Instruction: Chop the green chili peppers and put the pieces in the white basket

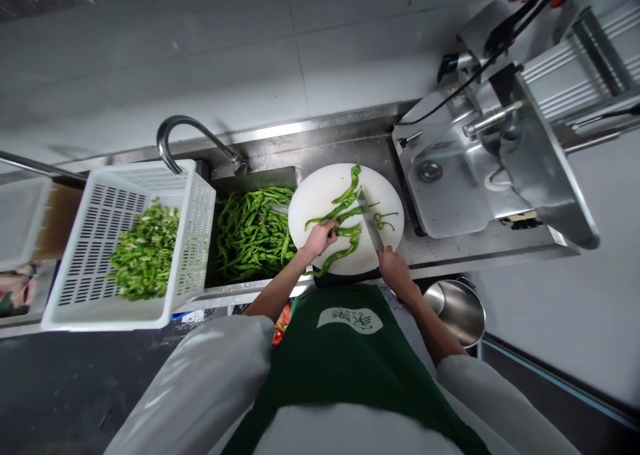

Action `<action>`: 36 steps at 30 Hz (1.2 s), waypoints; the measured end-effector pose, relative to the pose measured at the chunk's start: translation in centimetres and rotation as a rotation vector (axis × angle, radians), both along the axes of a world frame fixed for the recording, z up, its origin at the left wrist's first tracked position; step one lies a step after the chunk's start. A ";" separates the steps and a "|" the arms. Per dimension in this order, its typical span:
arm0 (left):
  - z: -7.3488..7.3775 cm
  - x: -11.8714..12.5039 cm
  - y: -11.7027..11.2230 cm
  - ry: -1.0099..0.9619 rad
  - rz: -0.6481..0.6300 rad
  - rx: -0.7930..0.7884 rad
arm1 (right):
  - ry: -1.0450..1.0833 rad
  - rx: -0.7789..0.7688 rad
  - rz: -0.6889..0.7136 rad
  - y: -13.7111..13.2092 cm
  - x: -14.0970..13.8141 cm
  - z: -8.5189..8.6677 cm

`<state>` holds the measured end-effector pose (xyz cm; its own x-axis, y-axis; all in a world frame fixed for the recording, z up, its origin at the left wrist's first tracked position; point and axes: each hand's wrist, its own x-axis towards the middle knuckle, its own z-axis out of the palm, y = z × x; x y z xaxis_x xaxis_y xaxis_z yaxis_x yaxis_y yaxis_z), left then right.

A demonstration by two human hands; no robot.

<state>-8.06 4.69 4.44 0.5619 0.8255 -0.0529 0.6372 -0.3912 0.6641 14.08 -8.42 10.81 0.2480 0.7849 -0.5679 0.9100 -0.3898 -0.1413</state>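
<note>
Several long green peppers (345, 205) lie on a round white cutting board (320, 192) on the steel counter. My left hand (320, 236) is closed over the peppers at the board's near left, pinning them down. My right hand (395, 268) grips the handle of a knife (370, 222), whose blade rests across the peppers just right of my left fingers. A few cut stems (386, 219) lie to the right of the blade.
A sink (253, 232) left of the board is full of whole green peppers, under a curved tap (195, 132). A white perforated basket (125, 248) holds chopped peppers. A steel slicing machine (495, 162) stands right. A steel bowl (457, 308) sits below the counter.
</note>
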 end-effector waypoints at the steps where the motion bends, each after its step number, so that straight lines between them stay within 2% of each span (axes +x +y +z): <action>1: 0.0 -0.2 -0.1 -0.002 0.002 0.003 | 0.007 0.003 -0.002 0.0 0.0 -0.2; 6: -0.2 -1.3 -0.2 0.015 0.043 0.019 | 0.008 -0.004 0.021 -0.5 0.9 -0.2; 9: 0.0 -1.1 0.9 0.009 0.099 0.102 | 0.003 -0.018 0.038 -1.3 2.6 0.1; 12: 0.1 0.7 3.0 0.012 0.163 0.191 | -0.044 0.002 0.054 -1.4 3.9 0.5; 17: -1.3 5.2 6.5 0.044 0.154 0.103 | -0.121 0.025 0.109 -0.2 4.2 1.2; 20: -2.3 6.3 7.2 0.047 0.127 0.094 | -0.143 0.025 0.164 0.3 4.5 1.6; 26: -3.2 5.8 7.8 0.024 -0.011 0.071 | -0.144 -0.021 0.190 0.8 5.7 1.7; 30: -3.5 5.9 8.1 0.039 -0.051 0.063 | -0.109 -0.022 0.190 2.9 5.1 1.4; 33: -3.4 5.7 7.9 0.039 -0.053 0.055 | -0.077 -0.008 0.177 4.2 4.7 0.8; 36: -2.8 5.3 7.8 0.046 -0.040 0.069 | -0.048 -0.019 0.166 3.5 4.9 0.2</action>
<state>-2.73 12.51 1.61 0.5928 0.8050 -0.0233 0.6493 -0.4606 0.6052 19.02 -4.92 10.98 0.1431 0.8067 -0.5733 0.9677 -0.2355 -0.0898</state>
